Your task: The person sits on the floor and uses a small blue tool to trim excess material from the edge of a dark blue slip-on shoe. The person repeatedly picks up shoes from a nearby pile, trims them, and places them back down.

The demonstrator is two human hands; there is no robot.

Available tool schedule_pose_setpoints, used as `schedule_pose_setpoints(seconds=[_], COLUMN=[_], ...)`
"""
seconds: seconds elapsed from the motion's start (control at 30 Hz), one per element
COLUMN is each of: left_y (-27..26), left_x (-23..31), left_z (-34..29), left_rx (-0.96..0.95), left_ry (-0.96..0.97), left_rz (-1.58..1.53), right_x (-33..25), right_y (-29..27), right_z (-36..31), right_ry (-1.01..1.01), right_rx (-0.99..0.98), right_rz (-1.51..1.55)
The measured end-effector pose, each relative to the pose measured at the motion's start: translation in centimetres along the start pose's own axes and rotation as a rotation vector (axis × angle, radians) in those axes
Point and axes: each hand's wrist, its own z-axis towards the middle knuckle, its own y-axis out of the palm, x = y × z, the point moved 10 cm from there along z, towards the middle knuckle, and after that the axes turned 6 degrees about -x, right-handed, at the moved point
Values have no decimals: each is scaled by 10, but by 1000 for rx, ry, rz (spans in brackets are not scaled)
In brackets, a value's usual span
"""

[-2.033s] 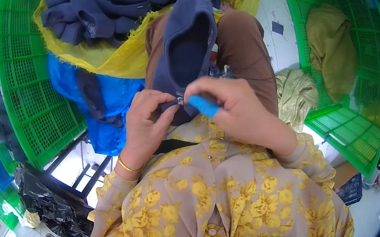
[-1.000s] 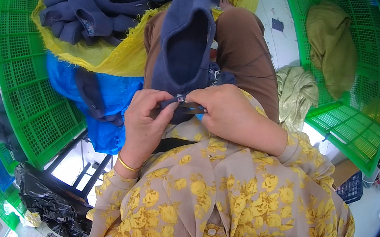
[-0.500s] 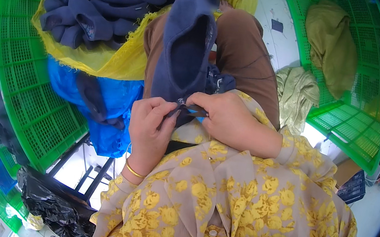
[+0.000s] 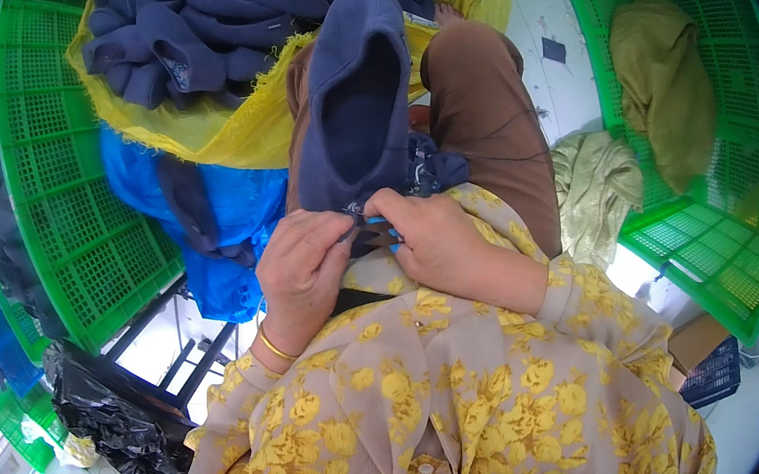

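Observation:
A navy-blue fabric slipper (image 4: 367, 62) stands toe-up between my knees, its opening facing me. At its lower end, the heel, my left hand (image 4: 304, 259) pinches the edge between thumb and fingers; a gold bangle is on that wrist. My right hand (image 4: 449, 244) is closed beside it, thumb tip at the same heel edge where a small pale mark shows. In its fingers is a small dark tool with a blue part, which looks like thread snips (image 4: 377, 236); the fingers hide most of it. Patterned dark cloth (image 4: 437, 168) lies just right of the slipper.
A yellow woven sack (image 4: 223, 144) full of navy slippers (image 4: 244, 25) stands at the far left, with a blue plastic bag (image 4: 132, 173) under it. Green plastic baskets (image 4: 76, 173) rise at left and right. Olive cloth (image 4: 655, 83) hangs in the right one. A black bag (image 4: 115, 414) lies at lower left.
The slipper has shifted slightly left and down in the view. My right hand has moved slightly left with the tool; both hands remain at the heel edge.

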Motion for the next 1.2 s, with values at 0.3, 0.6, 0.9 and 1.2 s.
schedule_pose_setpoints(seconds=[0.3, 0.6, 0.9, 1.2], left_y=[-5, 1, 6, 13], left_x=[1, 9, 15, 25], left_z=[-3, -1, -6, -7], left_rx=[92, 34, 19, -55], left_ry=[-82, 25, 144, 278], left_rz=[-5, -5, 67, 178], right_x=[-1, 7, -1, -40], right_y=[-6, -1, -2, -30], right_z=[3, 6, 13, 13], right_ry=[-47, 65, -64, -212], right_rx=[83, 26, 25, 229], right_rz=[126, 311, 294, -171])
